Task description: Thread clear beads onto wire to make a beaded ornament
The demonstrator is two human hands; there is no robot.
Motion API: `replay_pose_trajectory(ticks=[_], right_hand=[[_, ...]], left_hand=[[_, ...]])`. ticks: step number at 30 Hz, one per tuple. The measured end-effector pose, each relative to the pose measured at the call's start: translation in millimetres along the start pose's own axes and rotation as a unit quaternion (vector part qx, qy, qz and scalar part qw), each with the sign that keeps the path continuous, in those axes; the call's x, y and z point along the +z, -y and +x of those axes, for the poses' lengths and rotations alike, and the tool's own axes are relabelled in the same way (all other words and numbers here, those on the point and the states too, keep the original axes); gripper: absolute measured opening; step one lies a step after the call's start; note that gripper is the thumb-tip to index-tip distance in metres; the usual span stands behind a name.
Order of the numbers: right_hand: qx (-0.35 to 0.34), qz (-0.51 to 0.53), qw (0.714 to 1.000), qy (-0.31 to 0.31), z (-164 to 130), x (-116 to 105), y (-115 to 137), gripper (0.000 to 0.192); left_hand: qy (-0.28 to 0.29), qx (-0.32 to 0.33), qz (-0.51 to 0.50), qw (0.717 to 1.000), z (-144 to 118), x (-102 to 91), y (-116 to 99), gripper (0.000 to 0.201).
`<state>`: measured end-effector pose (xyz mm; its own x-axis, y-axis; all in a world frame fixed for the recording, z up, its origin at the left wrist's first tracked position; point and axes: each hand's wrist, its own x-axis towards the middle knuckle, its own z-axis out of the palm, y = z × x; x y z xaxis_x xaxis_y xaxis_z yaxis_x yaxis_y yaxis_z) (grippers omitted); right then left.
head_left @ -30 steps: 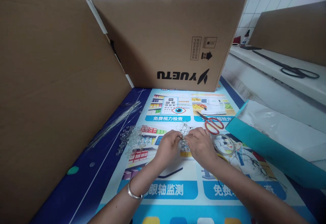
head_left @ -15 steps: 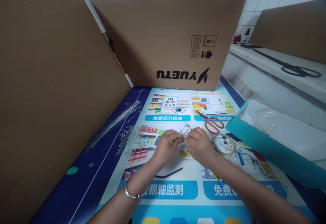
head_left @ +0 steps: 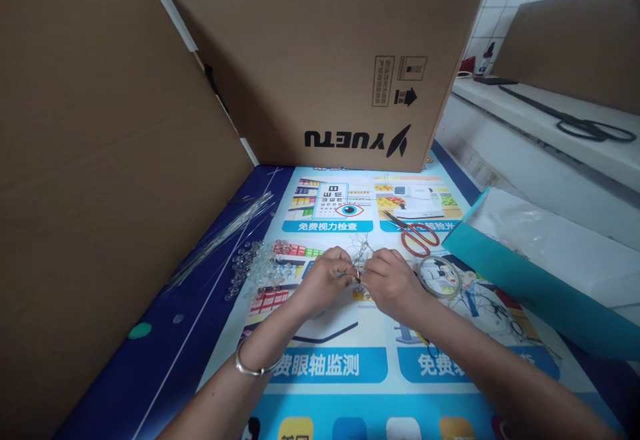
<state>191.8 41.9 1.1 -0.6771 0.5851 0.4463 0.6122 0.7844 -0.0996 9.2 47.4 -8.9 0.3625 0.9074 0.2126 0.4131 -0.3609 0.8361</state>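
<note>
My left hand (head_left: pixel 329 281) and my right hand (head_left: pixel 393 283) meet over the middle of the printed table cover. Fingers and thumb of each are pinched on a piece of thin beaded wire (head_left: pixel 361 247), whose fine loops stick up just beyond the fingertips. A small dark bit shows between the two hands; its exact form is too small to tell. Left of my left hand lies a spread of clear beads (head_left: pixel 263 268). Close beyond my right hand are red-handled scissors (head_left: pixel 420 240) and a round spool (head_left: pixel 440 276) lying flat.
A bundle of straight thin wires (head_left: pixel 225 237) lies at the left. Tangled dark wire (head_left: pixel 500 320) sits right of my right forearm. An open teal box (head_left: pixel 500 273) stands at the right. Cardboard panels (head_left: pixel 320 60) wall the back and left. Large black scissors (head_left: pixel 575 120) rest on a ledge.
My left hand has turned slightly and its fingers have shifted on the wire piece. More of the wire loops show above the hands. The view has tipped a little.
</note>
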Motion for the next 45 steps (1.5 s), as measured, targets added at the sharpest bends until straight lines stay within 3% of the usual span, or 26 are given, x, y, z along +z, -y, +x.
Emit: replay_pose_trajectory(ticks=[8, 15, 23, 27, 36, 45], right_hand=[[-0.038, 0.055, 0.998, 0.007, -3.1, -2.6, -8.2, 0.02], [0.043, 0.224, 0.974, -0.019, -2.3, -1.3, -17.3, 0.014], [0.175, 0.25, 0.946, -0.111, -5.8, 4.8, -3.5, 0.009], [0.146, 0.202, 0.959, -0.136, -5.5, 5.1, 1.9, 0.01], [0.026, 0.134, 0.984, -0.118, -6.8, 7.3, -0.7, 0.015], [0.02, 0.085, 0.991, -0.101, -7.8, 7.8, -1.0, 0.015]], left_hand=[[0.017, 0.007, -0.022, 1.0, 0.3, 2.2, -3.9, 0.015], [-0.013, -0.016, -0.071, 0.997, 0.7, 4.0, 2.5, 0.011], [-0.019, -0.016, -0.08, 0.996, -0.4, 3.6, 1.9, 0.012], [-0.017, -0.014, -0.101, 0.995, -0.8, 4.8, 4.1, 0.011], [0.006, -0.021, -0.127, 0.992, -0.1, 5.5, 1.6, 0.011], [-0.012, -0.032, -0.102, 0.994, -3.6, 9.6, -5.5, 0.013]])
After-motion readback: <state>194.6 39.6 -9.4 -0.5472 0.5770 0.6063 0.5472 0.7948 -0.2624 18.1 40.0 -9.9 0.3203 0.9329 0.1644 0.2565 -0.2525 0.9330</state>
